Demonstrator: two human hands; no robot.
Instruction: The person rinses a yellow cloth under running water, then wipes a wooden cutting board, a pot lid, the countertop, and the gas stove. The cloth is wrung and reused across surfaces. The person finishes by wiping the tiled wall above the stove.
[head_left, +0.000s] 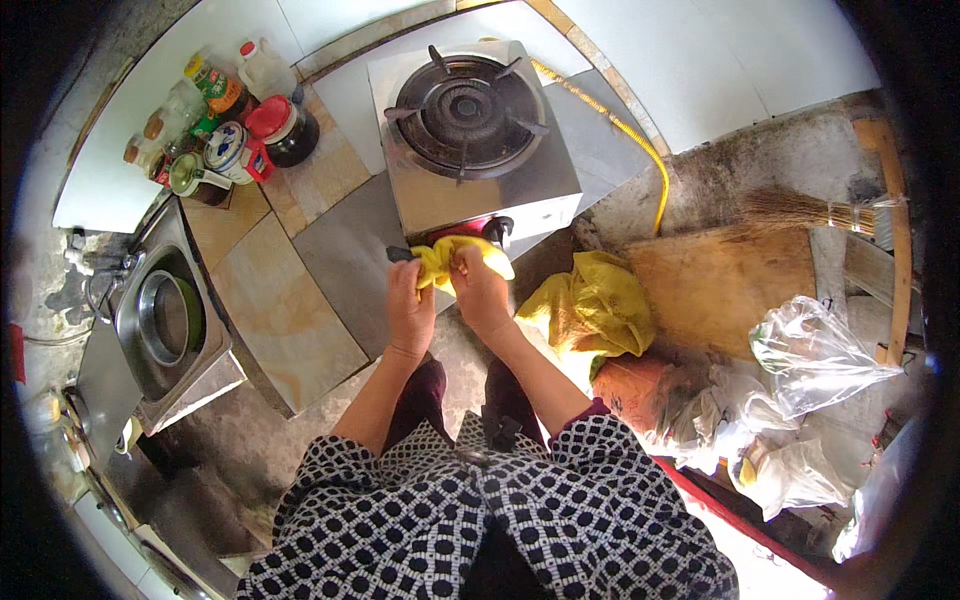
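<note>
Both hands grip a yellow cloth, bunched and twisted between them. My left hand has its fingers closed round one end, where a dark grey piece sticks out. My right hand clutches the other end, and a bright loose fold hangs past its knuckles. Just beyond the hands stands a steel gas stove with a single burner and a black control knob on its front. The cloth hides part of the stove's front edge.
At left, a sink holds a metal basin. Seasoning bottles and jars crowd the counter's back corner. A yellow gas hose runs right. A yellow sack, plastic bags and a straw broom lie right.
</note>
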